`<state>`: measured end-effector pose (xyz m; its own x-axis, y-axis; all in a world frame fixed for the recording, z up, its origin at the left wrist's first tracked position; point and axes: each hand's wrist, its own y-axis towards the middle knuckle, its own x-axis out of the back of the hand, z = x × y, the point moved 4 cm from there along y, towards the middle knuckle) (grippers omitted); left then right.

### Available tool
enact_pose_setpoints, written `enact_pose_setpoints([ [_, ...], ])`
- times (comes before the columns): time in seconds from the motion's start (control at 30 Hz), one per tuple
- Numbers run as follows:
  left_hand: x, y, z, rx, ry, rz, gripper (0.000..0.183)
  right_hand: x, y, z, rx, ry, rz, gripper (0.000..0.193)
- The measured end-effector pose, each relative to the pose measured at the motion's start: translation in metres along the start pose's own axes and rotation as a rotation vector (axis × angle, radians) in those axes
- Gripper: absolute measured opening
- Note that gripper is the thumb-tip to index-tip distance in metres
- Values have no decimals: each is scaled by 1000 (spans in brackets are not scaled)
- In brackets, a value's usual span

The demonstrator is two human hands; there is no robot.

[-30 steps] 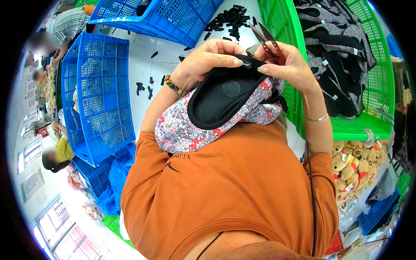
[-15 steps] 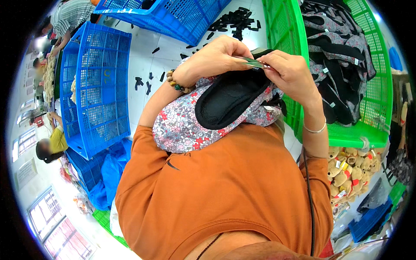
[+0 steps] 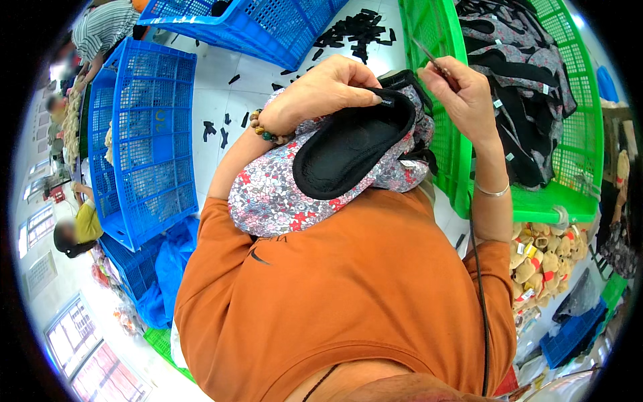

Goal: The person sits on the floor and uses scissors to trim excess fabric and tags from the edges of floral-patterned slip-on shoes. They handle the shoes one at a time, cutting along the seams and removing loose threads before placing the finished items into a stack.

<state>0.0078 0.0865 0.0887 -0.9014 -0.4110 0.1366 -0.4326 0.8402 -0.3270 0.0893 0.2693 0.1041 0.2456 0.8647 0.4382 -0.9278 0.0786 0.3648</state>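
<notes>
Looking down over an orange shirt (image 3: pixel 348 308), the view shows a person working with both bare hands raised in front of the chest. A thin dark cord (image 3: pixel 479 301) hangs down the shirt's right side.

Resting against the chest is a floral fabric slipper (image 3: pixel 281 194) in grey with red and white flowers, its black padded insole (image 3: pixel 348 151) facing up. The left forearm crosses beneath it, a beaded bracelet (image 3: pixel 264 130) on the wrist. The left hand (image 3: pixel 328 90) curls over the slipper's far end, thumb and fingers pressed together, pinching the black rim of the insole.

The right hand (image 3: pixel 462 94) is lifted just beside the slipper's far end, forearm upright, a thin silver bangle (image 3: pixel 492 192) at the wrist. Its fingers are closed around a small pair of snips (image 3: pixel 429 57), whose thin metal tip points up and to the left.

Beyond the hands lies a white floor (image 3: pixel 228 100) scattered with small black fabric scraps (image 3: pixel 358 30). To the right stands a green plastic crate (image 3: pixel 536 194) piled with more floral and black slippers (image 3: pixel 522 87). To the left and at the top are blue plastic crates (image 3: pixel 147 141). Near the green crate's lower right corner sits a heap of small tan plush toys (image 3: pixel 542 258). Other people sit along the far left edge.
</notes>
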Motion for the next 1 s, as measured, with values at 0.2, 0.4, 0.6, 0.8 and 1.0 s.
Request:
enact_pose_setpoints([
  [0.2,-2,4,-3,23,69,45,14,-14,0,13,-30,48,190,16],
  [0.4,-1,8,3,-32,106,51,15,-17,0,15,46,74,-23,10],
  [0.6,2,4,1,13,101,35,15,13,-5,27,94,-357,-19,30],
  [0.8,1,5,1,17,127,36,15,18,-18,43,192,-762,155,41],
  [1.0,-1,3,-8,-4,153,42,16,8,-17,40,211,-776,166,42],
])
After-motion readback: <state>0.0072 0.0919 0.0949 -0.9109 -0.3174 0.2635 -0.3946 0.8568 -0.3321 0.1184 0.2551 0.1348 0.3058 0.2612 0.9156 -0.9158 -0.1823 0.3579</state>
